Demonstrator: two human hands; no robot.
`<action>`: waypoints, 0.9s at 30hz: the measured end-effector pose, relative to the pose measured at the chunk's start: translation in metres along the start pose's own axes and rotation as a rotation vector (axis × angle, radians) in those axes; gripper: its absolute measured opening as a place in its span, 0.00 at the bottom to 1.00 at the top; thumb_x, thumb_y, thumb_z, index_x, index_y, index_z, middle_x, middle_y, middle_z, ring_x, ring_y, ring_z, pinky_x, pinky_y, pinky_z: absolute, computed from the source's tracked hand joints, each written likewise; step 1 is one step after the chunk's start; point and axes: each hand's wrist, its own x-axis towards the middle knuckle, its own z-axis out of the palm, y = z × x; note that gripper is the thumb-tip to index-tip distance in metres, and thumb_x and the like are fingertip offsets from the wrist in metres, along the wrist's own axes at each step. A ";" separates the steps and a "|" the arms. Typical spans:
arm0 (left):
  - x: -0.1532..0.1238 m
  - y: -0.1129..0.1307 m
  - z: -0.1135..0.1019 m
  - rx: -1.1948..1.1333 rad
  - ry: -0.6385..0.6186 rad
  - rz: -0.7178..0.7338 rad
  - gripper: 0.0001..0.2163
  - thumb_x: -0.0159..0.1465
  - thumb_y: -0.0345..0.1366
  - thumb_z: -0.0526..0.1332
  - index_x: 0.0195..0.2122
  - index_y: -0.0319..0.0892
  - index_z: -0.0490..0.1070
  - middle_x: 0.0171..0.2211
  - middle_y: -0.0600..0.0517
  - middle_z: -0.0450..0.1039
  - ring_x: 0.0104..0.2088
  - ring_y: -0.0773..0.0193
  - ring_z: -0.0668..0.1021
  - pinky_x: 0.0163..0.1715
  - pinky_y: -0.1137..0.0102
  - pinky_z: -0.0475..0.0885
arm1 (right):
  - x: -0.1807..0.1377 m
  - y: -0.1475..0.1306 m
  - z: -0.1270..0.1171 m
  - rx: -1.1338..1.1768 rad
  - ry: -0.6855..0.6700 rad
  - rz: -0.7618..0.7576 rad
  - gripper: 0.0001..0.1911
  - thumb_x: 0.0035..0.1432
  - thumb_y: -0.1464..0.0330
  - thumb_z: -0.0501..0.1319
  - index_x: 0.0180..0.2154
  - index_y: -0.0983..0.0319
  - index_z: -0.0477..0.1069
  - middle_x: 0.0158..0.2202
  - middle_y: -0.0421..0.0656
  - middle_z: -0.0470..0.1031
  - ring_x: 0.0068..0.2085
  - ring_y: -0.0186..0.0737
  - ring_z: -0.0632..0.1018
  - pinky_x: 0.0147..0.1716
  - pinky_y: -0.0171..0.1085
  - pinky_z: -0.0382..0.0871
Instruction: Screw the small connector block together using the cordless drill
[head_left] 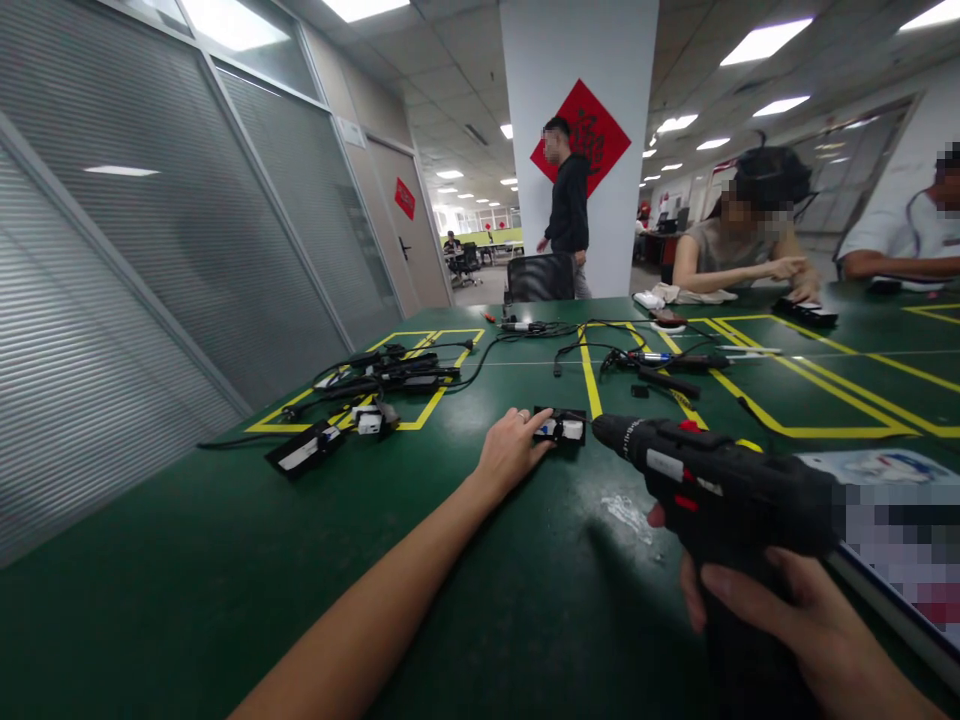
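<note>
My right hand [780, 625] is wrapped round the grip of a black cordless screwdriver [712, 485], whose nose points left toward a small black and white adapter part [562, 427] on the green table [225, 580]. My left hand [511, 455] rests on the table with its fingers stretched out, fingertips touching the left end of that part.
More black adapters and cables [390, 378] lie in a yellow-taped box at the left, with loose parts [307, 447] nearer. Tools and wires [660, 362] lie ahead. A printed sheet [892, 470] is at the right. Two people sit across the table; another stands by a pillar.
</note>
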 end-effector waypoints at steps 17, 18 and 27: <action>-0.002 0.001 0.001 -0.079 -0.026 0.037 0.17 0.59 0.46 0.57 0.47 0.45 0.65 0.38 0.49 0.67 0.41 0.57 0.68 0.37 0.67 0.65 | 0.001 0.008 0.002 -0.237 0.037 -0.098 0.10 0.49 0.61 0.59 0.27 0.60 0.73 0.24 0.41 0.73 0.27 0.41 0.73 0.25 0.36 0.68; -0.002 0.002 0.000 -0.082 -0.025 0.036 0.17 0.59 0.46 0.57 0.47 0.46 0.65 0.38 0.49 0.67 0.40 0.57 0.68 0.36 0.67 0.65 | 0.000 0.008 0.002 -0.247 0.029 -0.092 0.09 0.48 0.61 0.59 0.26 0.60 0.72 0.23 0.41 0.73 0.26 0.41 0.73 0.24 0.36 0.68; -0.002 0.004 -0.004 -0.108 -0.033 0.011 0.17 0.59 0.46 0.57 0.47 0.47 0.66 0.37 0.49 0.67 0.40 0.58 0.68 0.36 0.68 0.65 | -0.004 -0.007 0.015 -0.202 0.177 -0.055 0.16 0.42 0.59 0.63 0.35 0.58 0.73 0.18 0.38 0.70 0.21 0.39 0.71 0.22 0.36 0.68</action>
